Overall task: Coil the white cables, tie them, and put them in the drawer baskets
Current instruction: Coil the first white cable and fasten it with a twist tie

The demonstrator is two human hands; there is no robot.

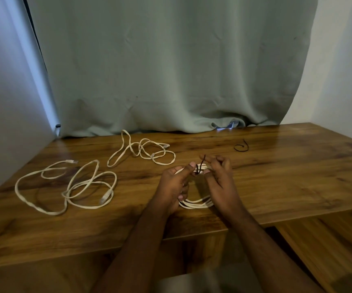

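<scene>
- Centre of the frame: we've got the coiled white cable standing on the wooden table, left hand curled round its left side, thumb on top.
- Right hand pinches the black twist tie at the top of the coil, hands nearly touching.
- Handling guess: light, floppy, a bit springy, so loops will likely pop loose unless we grip the whole bundle where the tie goes.
- Two loose white cables wait: one lower left, one upper middle. Spare black tie upper right.
- No drawer baskets in view.
- No readable brands or writing anywhere.
</scene>
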